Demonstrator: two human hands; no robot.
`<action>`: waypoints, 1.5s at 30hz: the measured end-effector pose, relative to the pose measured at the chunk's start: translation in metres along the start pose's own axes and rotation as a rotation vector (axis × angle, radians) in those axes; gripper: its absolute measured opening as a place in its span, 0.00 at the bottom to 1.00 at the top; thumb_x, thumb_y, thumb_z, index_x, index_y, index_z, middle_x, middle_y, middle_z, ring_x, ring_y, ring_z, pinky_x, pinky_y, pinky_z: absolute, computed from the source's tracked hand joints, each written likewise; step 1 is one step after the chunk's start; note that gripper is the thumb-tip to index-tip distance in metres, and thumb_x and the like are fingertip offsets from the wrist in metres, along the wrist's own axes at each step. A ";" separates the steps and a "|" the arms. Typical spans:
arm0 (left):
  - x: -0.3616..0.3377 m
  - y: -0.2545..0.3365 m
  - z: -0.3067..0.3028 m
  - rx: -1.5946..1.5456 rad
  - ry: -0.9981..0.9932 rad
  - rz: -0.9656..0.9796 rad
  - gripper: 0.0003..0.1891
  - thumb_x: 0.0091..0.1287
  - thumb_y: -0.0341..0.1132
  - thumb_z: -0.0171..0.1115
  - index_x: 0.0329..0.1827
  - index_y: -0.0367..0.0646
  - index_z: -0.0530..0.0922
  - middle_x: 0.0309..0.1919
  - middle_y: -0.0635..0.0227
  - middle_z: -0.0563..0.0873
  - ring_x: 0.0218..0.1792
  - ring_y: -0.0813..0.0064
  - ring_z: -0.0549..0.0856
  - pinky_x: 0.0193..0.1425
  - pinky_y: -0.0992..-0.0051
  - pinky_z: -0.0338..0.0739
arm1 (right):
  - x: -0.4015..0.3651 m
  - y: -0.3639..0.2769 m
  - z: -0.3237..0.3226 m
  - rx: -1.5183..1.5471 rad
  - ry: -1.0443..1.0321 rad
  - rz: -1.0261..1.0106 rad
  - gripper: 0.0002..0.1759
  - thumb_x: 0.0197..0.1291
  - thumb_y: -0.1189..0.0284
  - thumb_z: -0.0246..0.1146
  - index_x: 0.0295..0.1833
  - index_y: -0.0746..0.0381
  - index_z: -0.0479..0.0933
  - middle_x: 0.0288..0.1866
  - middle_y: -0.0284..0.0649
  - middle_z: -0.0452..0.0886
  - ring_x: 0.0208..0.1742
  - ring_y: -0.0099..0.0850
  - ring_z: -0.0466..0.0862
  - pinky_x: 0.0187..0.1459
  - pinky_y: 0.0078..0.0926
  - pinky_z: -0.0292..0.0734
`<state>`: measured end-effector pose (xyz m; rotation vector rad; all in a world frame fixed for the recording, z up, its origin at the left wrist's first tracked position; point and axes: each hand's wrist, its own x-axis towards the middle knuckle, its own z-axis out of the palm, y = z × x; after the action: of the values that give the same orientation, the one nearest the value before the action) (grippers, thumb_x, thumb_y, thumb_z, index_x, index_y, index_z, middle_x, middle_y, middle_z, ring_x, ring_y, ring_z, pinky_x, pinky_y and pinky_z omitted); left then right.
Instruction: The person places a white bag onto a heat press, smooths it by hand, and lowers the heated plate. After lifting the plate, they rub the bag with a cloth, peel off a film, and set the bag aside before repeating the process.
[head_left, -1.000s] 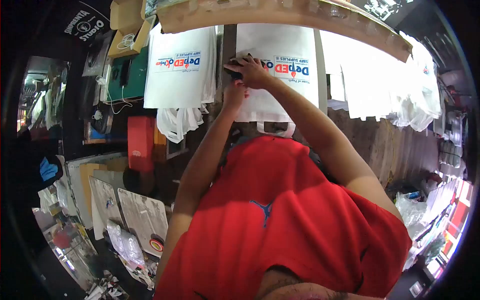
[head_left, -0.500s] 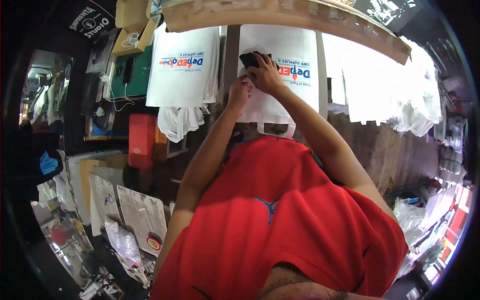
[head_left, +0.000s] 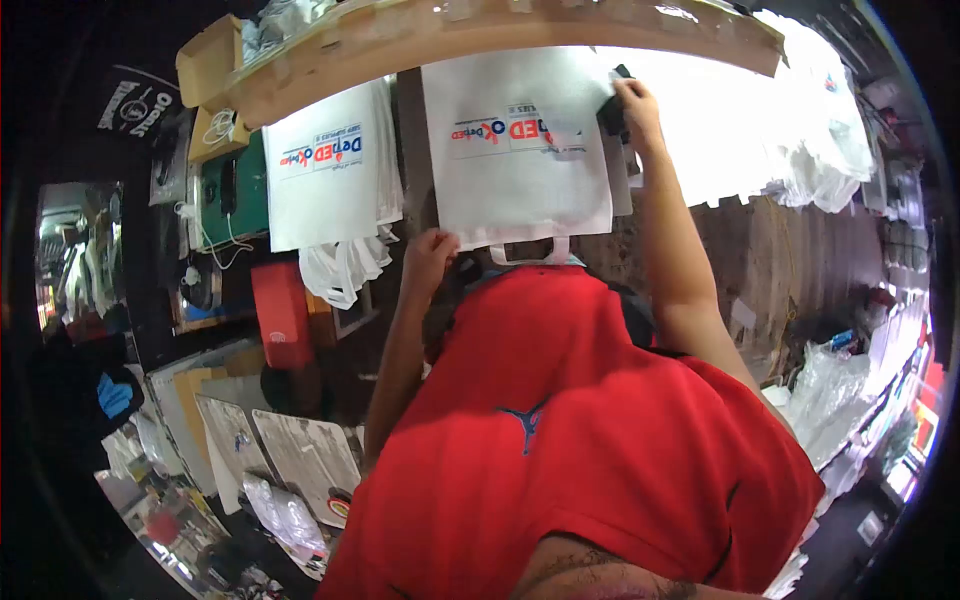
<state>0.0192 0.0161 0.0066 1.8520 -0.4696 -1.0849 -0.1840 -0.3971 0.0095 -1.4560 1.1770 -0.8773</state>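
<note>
A white printed tote bag lies flat in front of me, its handle towards my body and blue and red lettering across its upper half. My left hand is closed, pinching the bag's near left corner. Beyond the bag's right edge, my right hand grips a black cloth, which hangs partly below the fingers. A grey board shows along the right side of the bag.
A stack of similar printed bags lies on the left. White material covers the right side. A long cardboard piece spans the far edge. A red box and an open carton are at the left.
My right hand has moved right with the black cloth, off the bag's print, which now shows fully. My left hand has come down from the bag's left side to its near left corner.
</note>
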 end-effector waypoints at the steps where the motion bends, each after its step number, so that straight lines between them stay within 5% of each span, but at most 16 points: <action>1: -0.004 -0.006 -0.003 0.006 -0.044 -0.086 0.15 0.71 0.42 0.67 0.44 0.37 0.84 0.34 0.68 0.88 0.34 0.82 0.84 0.39 0.78 0.76 | 0.005 0.006 -0.026 0.111 0.022 0.104 0.17 0.65 0.64 0.69 0.52 0.66 0.83 0.41 0.36 0.84 0.41 0.26 0.84 0.45 0.30 0.79; 5: -0.016 -0.024 -0.004 -0.023 -0.092 -0.159 0.16 0.73 0.45 0.66 0.44 0.38 0.84 0.35 0.69 0.87 0.34 0.83 0.84 0.37 0.79 0.76 | -0.001 0.058 -0.140 0.455 0.065 0.183 0.17 0.67 0.67 0.66 0.56 0.66 0.79 0.43 0.38 0.84 0.43 0.30 0.85 0.45 0.29 0.81; 9: -0.015 -0.041 0.002 -0.227 -0.038 -0.237 0.15 0.76 0.45 0.64 0.49 0.41 0.82 0.40 0.70 0.87 0.39 0.79 0.85 0.42 0.76 0.80 | -0.056 0.078 -0.246 0.381 0.246 0.271 0.14 0.68 0.65 0.66 0.52 0.64 0.81 0.44 0.36 0.84 0.46 0.30 0.85 0.49 0.32 0.81; 13: -0.010 -0.047 0.019 -0.831 -0.010 -0.227 0.15 0.75 0.45 0.66 0.53 0.44 0.82 0.44 0.66 0.88 0.46 0.71 0.86 0.50 0.68 0.82 | -0.116 0.106 -0.363 -0.417 -0.007 0.618 0.35 0.55 0.47 0.76 0.50 0.69 0.85 0.47 0.42 0.86 0.49 0.33 0.84 0.52 0.37 0.77; 16: -0.017 -0.041 0.033 -1.018 -0.027 -0.284 0.15 0.74 0.45 0.66 0.54 0.45 0.81 0.45 0.66 0.89 0.47 0.68 0.86 0.55 0.66 0.80 | -0.149 0.081 -0.395 -1.152 -0.294 0.860 0.42 0.32 0.41 0.86 0.43 0.67 0.89 0.41 0.44 0.89 0.41 0.34 0.86 0.48 0.43 0.79; 17: -0.019 -0.041 0.038 -1.007 -0.038 -0.286 0.15 0.74 0.45 0.66 0.54 0.45 0.81 0.45 0.66 0.89 0.47 0.68 0.86 0.55 0.66 0.80 | -0.153 0.061 -0.390 -1.096 -0.361 0.908 0.29 0.37 0.51 0.86 0.33 0.65 0.87 0.29 0.39 0.83 0.33 0.32 0.81 0.42 0.34 0.77; 19: -0.021 -0.041 0.046 -1.093 -0.138 -0.291 0.14 0.74 0.44 0.66 0.54 0.45 0.81 0.46 0.67 0.90 0.47 0.69 0.86 0.55 0.66 0.80 | -0.145 0.030 -0.373 -1.184 -0.589 0.781 0.26 0.38 0.55 0.86 0.30 0.62 0.81 0.27 0.37 0.80 0.32 0.29 0.78 0.38 0.33 0.75; 23: -0.009 -0.036 0.059 -0.933 -0.106 -0.331 0.14 0.73 0.40 0.68 0.55 0.42 0.80 0.45 0.69 0.89 0.49 0.70 0.86 0.58 0.68 0.79 | -0.117 0.002 -0.306 -0.621 -0.491 0.306 0.37 0.39 0.66 0.81 0.57 0.64 0.75 0.38 0.40 0.81 0.38 0.31 0.79 0.42 0.36 0.79; 24: -0.007 -0.030 0.066 -0.918 -0.114 -0.329 0.14 0.73 0.40 0.68 0.55 0.42 0.80 0.45 0.69 0.89 0.49 0.70 0.86 0.58 0.68 0.79 | -0.107 -0.016 -0.267 -0.617 -0.442 0.363 0.38 0.44 0.69 0.75 0.64 0.62 0.71 0.42 0.42 0.81 0.40 0.32 0.81 0.42 0.35 0.79; 27: -0.003 -0.008 0.087 -0.641 -0.016 -0.174 0.16 0.72 0.38 0.69 0.57 0.41 0.79 0.43 0.69 0.88 0.50 0.72 0.86 0.60 0.66 0.78 | -0.068 0.021 -0.167 -0.608 -0.419 -0.051 0.46 0.44 0.76 0.69 0.74 0.54 0.65 0.48 0.52 0.83 0.49 0.46 0.86 0.52 0.41 0.81; 30: -0.003 0.012 0.095 -0.629 0.169 0.010 0.18 0.71 0.35 0.71 0.59 0.39 0.78 0.42 0.67 0.87 0.43 0.72 0.88 0.50 0.66 0.84 | -0.042 0.057 -0.110 -0.713 -0.427 -0.247 0.49 0.43 0.80 0.70 0.76 0.50 0.65 0.59 0.50 0.81 0.64 0.47 0.80 0.63 0.37 0.76; 32: -0.008 0.033 0.091 -0.509 0.109 -0.178 0.17 0.70 0.39 0.72 0.55 0.40 0.80 0.41 0.66 0.88 0.32 0.72 0.88 0.31 0.73 0.79 | -0.028 0.069 -0.088 -0.985 -0.390 -0.577 0.46 0.48 0.82 0.67 0.77 0.49 0.66 0.74 0.45 0.73 0.78 0.48 0.67 0.75 0.43 0.66; 36: -0.002 0.039 0.086 -0.474 0.119 -0.153 0.17 0.69 0.35 0.72 0.56 0.39 0.78 0.39 0.65 0.86 0.24 0.74 0.84 0.24 0.74 0.78 | -0.019 0.103 -0.088 -1.160 -0.524 -0.587 0.46 0.49 0.83 0.66 0.76 0.45 0.68 0.81 0.41 0.63 0.84 0.44 0.55 0.78 0.58 0.54; 39: 0.016 0.036 0.075 -0.237 0.187 0.178 0.13 0.67 0.33 0.72 0.49 0.37 0.79 0.35 0.66 0.85 0.22 0.75 0.81 0.21 0.74 0.74 | -0.003 0.121 -0.090 -1.172 -0.361 -0.813 0.46 0.46 0.74 0.76 0.74 0.42 0.71 0.77 0.46 0.68 0.80 0.50 0.64 0.76 0.57 0.60; 42: 0.011 0.087 0.050 -0.113 0.259 0.045 0.13 0.66 0.33 0.71 0.46 0.34 0.81 0.31 0.65 0.86 0.19 0.75 0.81 0.24 0.72 0.75 | -0.024 0.069 -0.102 -0.844 -0.340 -0.492 0.46 0.44 0.62 0.83 0.72 0.54 0.73 0.72 0.53 0.73 0.74 0.48 0.72 0.74 0.48 0.67; 45: 0.009 0.107 0.013 -0.079 0.249 0.221 0.14 0.66 0.34 0.71 0.49 0.34 0.81 0.31 0.67 0.86 0.21 0.78 0.80 0.26 0.73 0.75 | -0.024 0.064 -0.133 -0.815 -0.503 0.059 0.33 0.60 0.45 0.73 0.49 0.68 0.83 0.36 0.43 0.88 0.39 0.40 0.90 0.40 0.36 0.85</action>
<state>0.0255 -0.0517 0.0902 1.7884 -0.4644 -0.7049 -0.3294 -0.4084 -0.0235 -2.1069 1.2209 0.0764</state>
